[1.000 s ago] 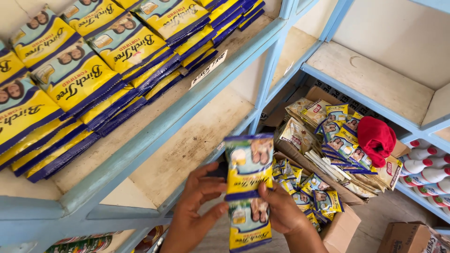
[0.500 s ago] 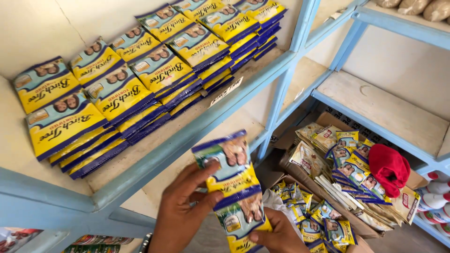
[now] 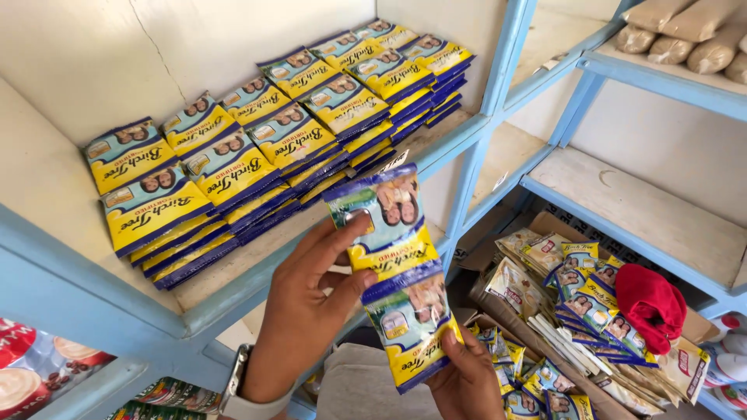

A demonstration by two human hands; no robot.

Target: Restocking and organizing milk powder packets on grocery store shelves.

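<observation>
My left hand (image 3: 303,307) holds the upper part of a strip of joined yellow-and-blue sachets (image 3: 393,260), thumb on its front. My right hand (image 3: 467,381) grips the strip's lower sachet from below. The strip hangs in front of the light-blue shelf edge (image 3: 257,284). On that shelf lie several stacks of the same yellow-and-blue sachets (image 3: 257,148), in rows running back to the right.
An open cardboard box (image 3: 545,311) below right holds many more sachets and a red cloth (image 3: 650,303). Bare wooden shelves (image 3: 646,218) stand to the right, with tan bags (image 3: 685,35) on the top one. Red-and-white packets (image 3: 35,369) sit at lower left.
The view has swung up and left, so the stacked shelf now fills the upper left. Both hands have lifted the sachet strip higher, closer to the shelf edge.
</observation>
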